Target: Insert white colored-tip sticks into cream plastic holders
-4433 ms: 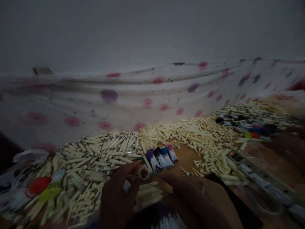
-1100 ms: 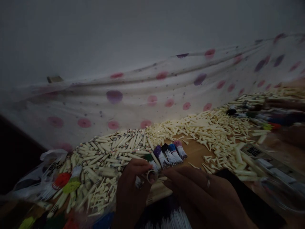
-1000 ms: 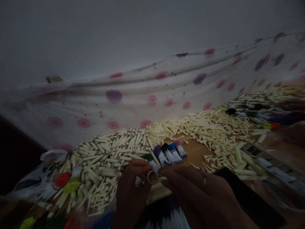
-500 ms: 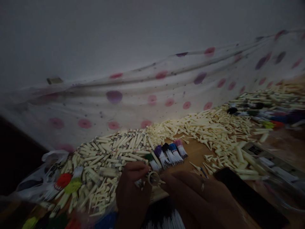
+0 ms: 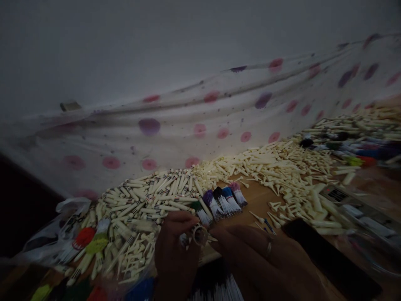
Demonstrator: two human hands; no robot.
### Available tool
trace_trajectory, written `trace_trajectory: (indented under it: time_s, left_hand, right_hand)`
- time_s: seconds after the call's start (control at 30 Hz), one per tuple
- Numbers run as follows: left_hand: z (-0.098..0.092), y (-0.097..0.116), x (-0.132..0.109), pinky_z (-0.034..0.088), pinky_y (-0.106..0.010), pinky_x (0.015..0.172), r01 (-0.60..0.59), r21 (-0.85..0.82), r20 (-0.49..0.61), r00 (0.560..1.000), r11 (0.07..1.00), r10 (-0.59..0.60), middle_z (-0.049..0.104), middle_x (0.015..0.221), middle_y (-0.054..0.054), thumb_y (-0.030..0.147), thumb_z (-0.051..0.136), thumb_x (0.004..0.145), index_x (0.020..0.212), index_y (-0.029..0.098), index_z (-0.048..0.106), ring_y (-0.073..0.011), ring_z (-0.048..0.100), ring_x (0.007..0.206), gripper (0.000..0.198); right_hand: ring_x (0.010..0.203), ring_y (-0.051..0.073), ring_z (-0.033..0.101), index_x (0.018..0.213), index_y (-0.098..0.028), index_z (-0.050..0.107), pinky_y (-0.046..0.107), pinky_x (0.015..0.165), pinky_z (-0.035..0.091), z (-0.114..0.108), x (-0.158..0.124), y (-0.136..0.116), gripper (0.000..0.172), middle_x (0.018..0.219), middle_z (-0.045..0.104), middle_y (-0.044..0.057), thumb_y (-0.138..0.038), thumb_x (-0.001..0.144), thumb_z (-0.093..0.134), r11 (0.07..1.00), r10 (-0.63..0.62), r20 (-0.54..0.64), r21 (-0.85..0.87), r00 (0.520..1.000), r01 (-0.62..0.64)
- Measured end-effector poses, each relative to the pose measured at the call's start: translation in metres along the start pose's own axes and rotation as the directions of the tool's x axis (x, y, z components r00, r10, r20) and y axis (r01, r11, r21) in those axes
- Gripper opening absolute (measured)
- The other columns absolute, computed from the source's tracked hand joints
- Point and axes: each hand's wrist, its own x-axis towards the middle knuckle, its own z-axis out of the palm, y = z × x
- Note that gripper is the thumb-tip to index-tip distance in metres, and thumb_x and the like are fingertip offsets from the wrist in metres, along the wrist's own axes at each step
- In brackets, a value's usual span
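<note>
A person's left hand (image 5: 176, 242) pinches a hollow cream ring (image 5: 199, 235) between thumb and finger at the lower centre of the frame, its open end turned toward the camera. The right hand (image 5: 265, 253), a band on one finger, meets it from the right with fingers drawn together; a pale tip (image 5: 212, 238) shows between its fingertips and the ring, but whether they pinch that tip is too dark to tell.

In the last second the right hand has shifted slightly. Slim blue pieces (image 5: 269, 227), barely visible above its knuckles then, now lie in plain view, along with more of the black slab (image 5: 332, 259) at lower right. Another person's hand, at the right edge a second ago, no longer shows. The ring remains in the left hand near the same spot, which suggests a small adjustment in the close work rather than a finished step.

Just above the hands, purple, black, blue and pink-topped bundles (image 5: 224, 202) stand out on the brown surface (image 5: 255, 194). Striped cream tubes (image 5: 150, 194) spread to their left, and pale pointed pieces (image 5: 266, 167) to their upper right.
</note>
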Motion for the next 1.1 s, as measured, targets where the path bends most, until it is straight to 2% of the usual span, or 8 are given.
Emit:
trace_trajectory:
  time_s: [0.13,0.27,0.37,0.5,0.63,0.87,1.0,1.1]
  left_hand:
    - [0.0,0.003,0.002,0.057,-0.028,0.075,-0.008,-0.027,0.014,1.0,1.0,0.008,0.067,0.093,0.0,0.013,0.073,0.085,0.095,0.025,0.066,-0.0161,0.067,0.086,0.018]
    - [-0.001,0.007,0.004,0.057,-0.028,0.074,-0.017,-0.053,0.014,1.0,0.998,0.018,0.068,0.093,0.0,0.016,0.073,0.086,0.095,0.025,0.067,-0.0168,0.068,0.086,0.015]
    - [-0.001,0.009,0.005,0.056,-0.028,0.074,0.007,-0.073,0.006,1.0,0.997,-0.007,0.068,0.093,0.001,0.014,0.073,0.086,0.095,0.026,0.067,-0.0157,0.068,0.084,0.016]
    - [0.0,0.009,0.006,0.056,-0.025,0.073,-0.009,-0.126,0.002,1.0,0.992,0.009,0.067,0.093,0.001,0.011,0.075,0.082,0.096,0.025,0.067,-0.0147,0.068,0.084,0.021]
    - [-0.001,0.008,0.007,0.057,-0.024,0.072,-0.055,-0.109,0.001,0.998,0.992,0.056,0.068,0.094,0.001,0.004,0.073,0.081,0.098,0.024,0.068,-0.0146,0.069,0.083,0.027]
    - [-0.002,0.011,0.007,0.055,-0.023,0.076,-0.063,-0.113,0.015,0.998,0.992,0.065,0.069,0.095,0.001,0.007,0.076,0.081,0.098,0.022,0.069,-0.0137,0.067,0.086,0.023]
    - [-0.002,0.013,0.008,0.055,-0.022,0.077,-0.064,-0.15,0.025,0.997,0.987,0.069,0.068,0.096,0.001,0.006,0.073,0.083,0.099,0.022,0.069,-0.0126,0.067,0.087,0.023]
    - [-0.002,0.014,0.011,0.056,-0.021,0.076,-0.07,-0.203,0.038,0.996,0.977,0.079,0.068,0.095,0.001,0.002,0.072,0.082,0.099,0.021,0.069,-0.0129,0.067,0.088,0.026]
  right_hand:
    - [0.053,0.013,0.066,0.093,-0.02,0.072,0.02,0.043,0.047,0.002,0.003,0.002,0.033,0.07,0.074,0.0,-0.012,0.1,0.041,0.997,-0.071,-0.064,0.015,0.995,0.072]
    - [0.062,0.015,0.069,0.098,-0.019,0.071,0.021,0.051,0.053,0.001,0.003,0.001,0.025,0.078,0.076,0.002,-0.014,0.1,0.046,0.993,-0.066,0.02,0.095,0.998,0.064]
    - [0.064,0.015,0.07,0.105,-0.021,0.071,0.021,0.056,0.056,-0.003,0.0,-0.001,0.026,0.081,0.077,0.0,-0.013,0.099,0.046,0.995,-0.016,0.021,0.1,1.0,0.014]
    - [0.058,0.013,0.068,0.104,-0.027,0.073,0.018,0.047,0.053,-0.003,0.0,-0.004,0.03,0.077,0.076,-0.003,-0.016,0.1,0.046,0.998,0.044,0.011,0.044,0.999,-0.044]
    - [0.056,0.013,0.067,0.095,-0.026,0.073,0.017,0.043,0.05,0.001,0.003,-0.006,0.03,0.072,0.074,-0.003,-0.017,0.101,0.045,0.999,0.052,-0.039,0.014,0.998,-0.052]
    - [0.056,0.015,0.065,0.096,-0.021,0.071,0.025,0.047,0.045,0.008,0.002,0.003,0.03,0.072,0.073,-0.001,-0.013,0.101,0.042,0.993,-0.116,-0.092,0.015,0.989,0.118]
    - [0.059,0.014,0.067,0.096,-0.019,0.071,0.023,0.05,0.045,0.007,0.004,0.004,0.03,0.073,0.075,0.0,-0.013,0.102,0.042,0.991,-0.129,-0.06,0.014,0.99,0.13]
    - [0.058,0.013,0.067,0.091,-0.02,0.071,0.022,0.048,0.046,0.005,0.007,0.001,0.034,0.071,0.074,-0.001,-0.015,0.103,0.04,0.991,-0.126,-0.11,0.03,0.986,0.129]
